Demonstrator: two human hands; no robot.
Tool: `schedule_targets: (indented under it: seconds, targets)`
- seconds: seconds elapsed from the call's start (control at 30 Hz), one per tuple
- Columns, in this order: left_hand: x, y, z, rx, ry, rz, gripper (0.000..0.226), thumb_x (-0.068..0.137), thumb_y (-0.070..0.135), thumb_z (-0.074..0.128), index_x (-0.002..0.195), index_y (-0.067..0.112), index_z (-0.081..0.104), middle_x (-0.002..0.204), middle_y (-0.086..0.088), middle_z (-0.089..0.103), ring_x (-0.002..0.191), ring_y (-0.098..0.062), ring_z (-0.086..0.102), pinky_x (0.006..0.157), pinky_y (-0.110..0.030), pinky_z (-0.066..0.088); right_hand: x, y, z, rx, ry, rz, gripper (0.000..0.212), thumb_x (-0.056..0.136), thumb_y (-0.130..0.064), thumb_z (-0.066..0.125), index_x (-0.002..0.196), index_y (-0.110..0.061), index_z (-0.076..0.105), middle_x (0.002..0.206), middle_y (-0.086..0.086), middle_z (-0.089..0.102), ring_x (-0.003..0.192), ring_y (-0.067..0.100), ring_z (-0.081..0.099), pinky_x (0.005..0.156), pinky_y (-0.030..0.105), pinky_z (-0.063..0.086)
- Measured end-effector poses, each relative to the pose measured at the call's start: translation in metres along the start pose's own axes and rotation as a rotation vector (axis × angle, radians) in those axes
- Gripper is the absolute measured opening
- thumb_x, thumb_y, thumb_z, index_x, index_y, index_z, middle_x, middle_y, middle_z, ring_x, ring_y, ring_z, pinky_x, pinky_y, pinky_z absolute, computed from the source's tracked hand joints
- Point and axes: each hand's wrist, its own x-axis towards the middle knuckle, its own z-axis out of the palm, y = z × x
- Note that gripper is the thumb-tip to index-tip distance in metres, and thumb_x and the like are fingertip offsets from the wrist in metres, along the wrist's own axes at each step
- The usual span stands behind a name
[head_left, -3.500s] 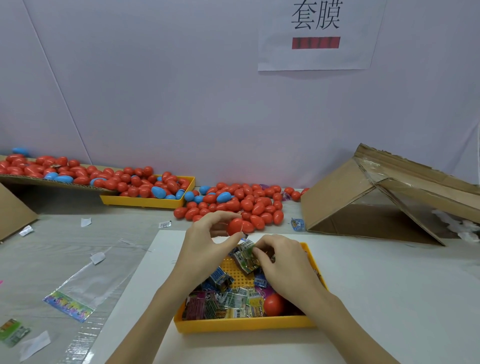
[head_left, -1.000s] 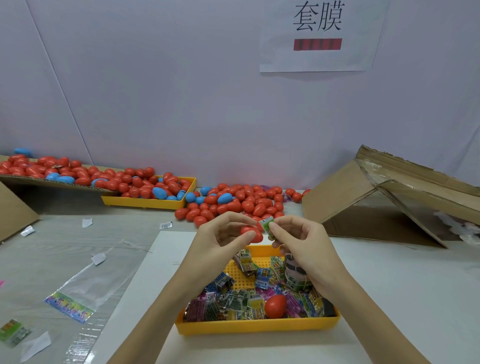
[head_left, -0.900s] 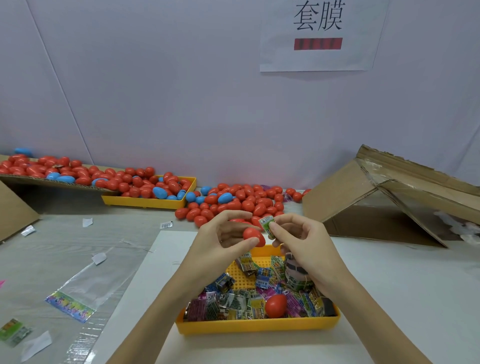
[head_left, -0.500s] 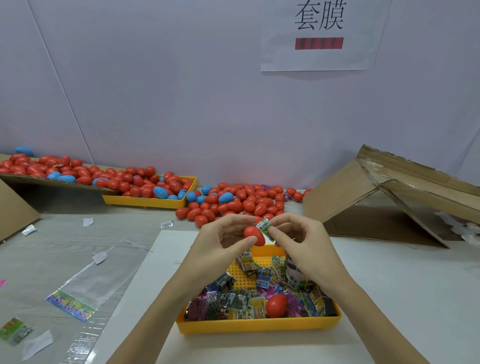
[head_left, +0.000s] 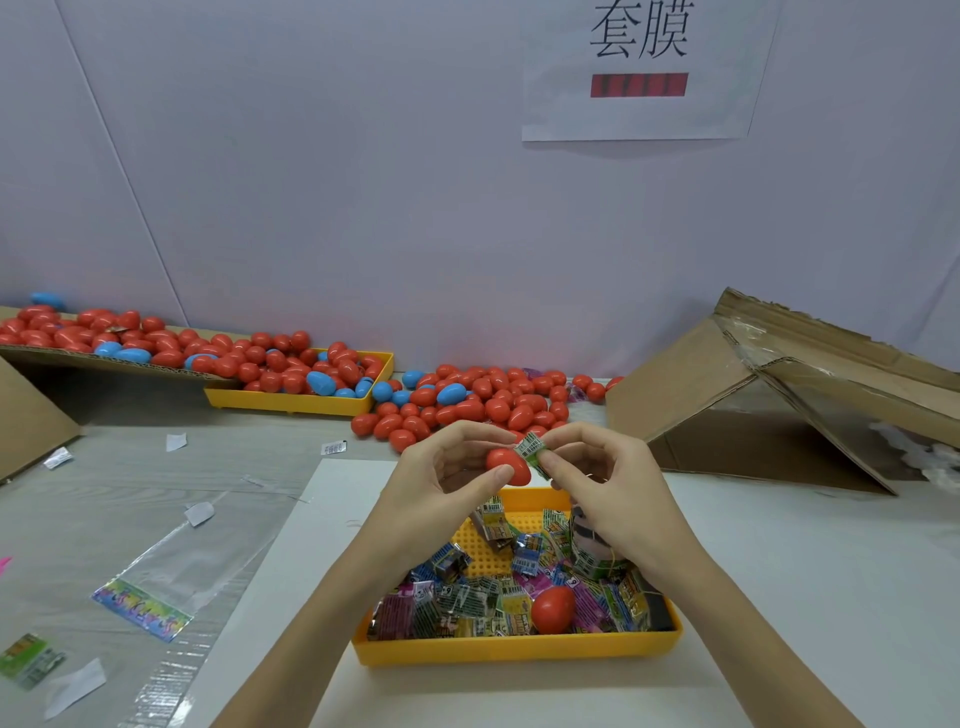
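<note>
Left hand (head_left: 441, 483): fingers (head_left: 491, 475) curled, thumb under and forefinger over, pinching a red egg (head_left: 511, 465) by its left half. The egg is held in the air with its long axis roughly level, clear of the tabletop (head_left: 104, 483).

Right hand (head_left: 608, 483): thumb and forefinger pressed together on a small green printed sleeve (head_left: 532, 449), held against the egg's right end. The sleeve touches the egg. Whether it sits over the tip or only lies against it cannot be told. The remaining right fingers are loosely curled and hold nothing.

Directly below the fingers, on the person's side: yellow tray (head_left: 519, 652) on a white sheet (head_left: 291, 571).
- Tray holds a heap of printed packets (head_left: 467, 597), mostly green, black and purple.
- One loose red egg (head_left: 553, 609) lies among them, toward the near wall.
- A rolled bundle of printed film (head_left: 587, 551) stands under the right palm, partly hidden by it.

Just beyond the fingers: pile of red and blue eggs (head_left: 483, 400) lying on the tabletop, its nearest eggs partly hidden behind the fingertips.

Beyond and left of the fingers: second yellow tray (head_left: 291, 402), heaped with eggs.

Beyond and right: tipped cardboard box (head_left: 727, 405), open side facing the person.

Left of the fingers and nearer: clear bag (head_left: 171, 566) with a coloured header strip, lying flat.
</note>
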Motion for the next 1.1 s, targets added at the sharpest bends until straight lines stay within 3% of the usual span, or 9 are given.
schedule_targets:
  seconds: [0.77,1.1]
  targets:
    - [-0.0005,0.0000,0.0028,-0.048,-0.006,0.003,0.020,0.094,0.020,0.072,0.113,0.019,0.072,0.108,0.007,0.076,0.106,-0.010,0.072,0.090,-0.019,0.055,-0.0015,-0.0044,-0.0009,0.038,-0.048,0.006,0.007,0.097,-0.025,0.069,0.095,-0.029,0.075,0.079,-0.010,0.075,0.076,0.003,0.069,0.069,0.011,0.051]
    - [-0.0001,0.0028,0.0012,-0.039,0.002,0.017,0.029,0.088,0.030,0.074,0.116,0.025,0.070,0.111,0.012,0.075,0.107,-0.008,0.071,0.089,-0.019,0.056,-0.0013,-0.0050,0.0003,0.047,-0.018,0.020,0.012,0.100,-0.023,0.066,0.098,-0.031,0.074,0.078,-0.012,0.074,0.073,0.003,0.069,0.064,0.012,0.051]
